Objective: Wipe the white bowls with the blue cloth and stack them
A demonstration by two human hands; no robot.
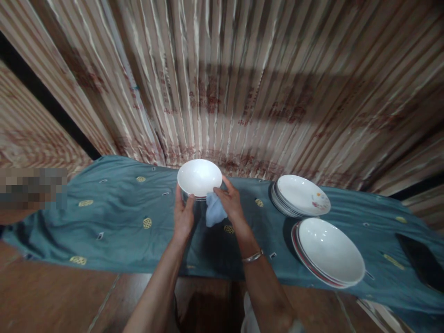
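Observation:
A white bowl [199, 175] stands at the middle of the cloth-covered table, near its far edge. More rims show just beneath it, so it seems to sit on others. My left hand [183, 215] grips its left side, thumb at the near rim. On the right side, my right hand [229, 199] has its fingers against the bowl's rim and pinches a light blue cloth [215, 210], which hangs down in front. A bracelet [253, 256] circles my right wrist.
To the right stand a stack of plates [300, 194] with a floral pattern and, nearer, a stack of large white bowls [331, 249]. A dark flat object [421, 259] lies at the far right. Behind the green tablecloth [121, 208] hangs a striped curtain [222, 92]. A person [27, 194] is at the left edge.

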